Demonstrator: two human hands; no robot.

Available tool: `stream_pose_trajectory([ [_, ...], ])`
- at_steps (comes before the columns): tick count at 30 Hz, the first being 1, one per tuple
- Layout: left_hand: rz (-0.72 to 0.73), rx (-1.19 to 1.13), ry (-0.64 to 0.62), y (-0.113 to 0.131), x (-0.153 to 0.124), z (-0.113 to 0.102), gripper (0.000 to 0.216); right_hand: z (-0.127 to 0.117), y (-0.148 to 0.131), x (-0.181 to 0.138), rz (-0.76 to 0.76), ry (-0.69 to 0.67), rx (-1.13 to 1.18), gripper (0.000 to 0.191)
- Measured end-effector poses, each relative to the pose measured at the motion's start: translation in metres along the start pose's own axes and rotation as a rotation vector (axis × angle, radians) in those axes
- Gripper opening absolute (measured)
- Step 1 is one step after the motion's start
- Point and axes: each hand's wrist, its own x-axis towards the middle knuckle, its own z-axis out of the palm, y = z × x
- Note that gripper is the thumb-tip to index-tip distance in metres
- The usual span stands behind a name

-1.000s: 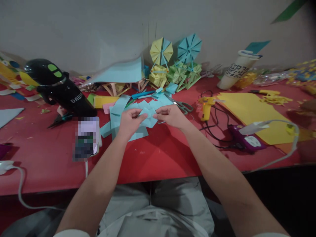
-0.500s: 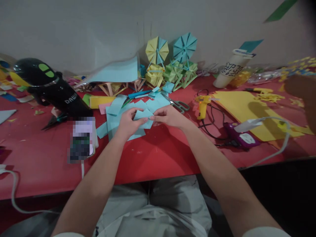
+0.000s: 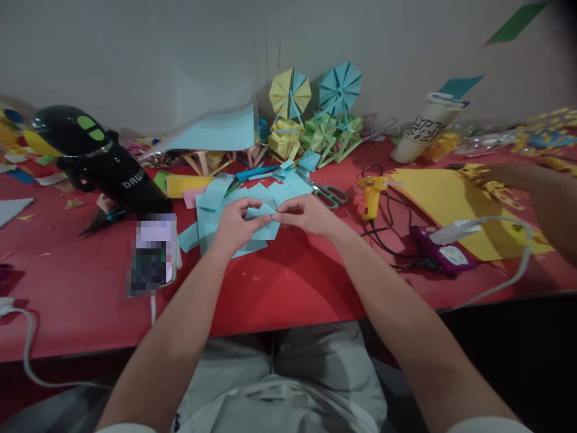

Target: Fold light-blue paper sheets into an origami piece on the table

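Note:
A small piece of light blue paper (image 3: 260,211) is pinched between my two hands above the table. My left hand (image 3: 241,224) grips its left side, thumb in front and fingers curled behind. At its right corner, the thumb and fingertips of my right hand (image 3: 300,214) press together on the paper, close to my left thumb. The paper looks folded, though the fingers partly cover it. Beneath and behind my hands lie several overlapping light blue sheets (image 3: 208,207). Scissors (image 3: 330,195) rest just beyond my right hand, and a blue pen (image 3: 256,173) lies behind the sheets.
Folded paper models (image 3: 288,141) stand against the wall. To the right are a yellow glue gun (image 3: 372,195), yellow sheets (image 3: 433,198), a purple power strip (image 3: 439,252) and a cup (image 3: 419,132). Another person's hand (image 3: 505,174) reaches over yellow scraps. A black bottle (image 3: 112,168) and phone (image 3: 155,252) are left.
The blue paper now shows less of its face between my hands, which stay in nearly the same place. At the right, the other person's hand has reached in over the yellow scraps.

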Motion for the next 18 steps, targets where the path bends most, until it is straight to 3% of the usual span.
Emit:
stream_pose_trajectory([
  [10,0.010,-0.094,-0.177,0.0014,-0.0002,0.0014,0.021,-0.0033,-0.0011,-0.0024,-0.003,-0.121,-0.076,0.030],
  [18,0.043,-0.046,-0.078,-0.0003,0.0022,0.0019,0.013,0.0044,-0.0040,-0.0006,-0.027,-0.084,-0.066,0.033],
])
